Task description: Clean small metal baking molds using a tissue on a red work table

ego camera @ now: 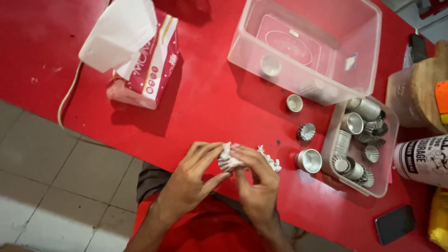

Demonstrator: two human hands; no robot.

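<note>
Both hands meet at the near edge of the red table (210,98). My left hand (191,179) holds a small fluted metal mould (227,163) by its side. My right hand (256,179) presses a crumpled white tissue (269,158) against and into that mould. Just right of my hands stands a plain round metal cup (309,160). A fluted mould (306,132) and another small cup (294,102) sit a little farther back on the table.
A small clear tub (387,140) at the right holds several metal moulds and cups. A large clear plastic bin (364,70) with one cup inside stands behind. A tissue pack (149,60) is at the left. A dark phone (394,224), a white printed container (422,158) and a wooden board (427,88) lie at the right.
</note>
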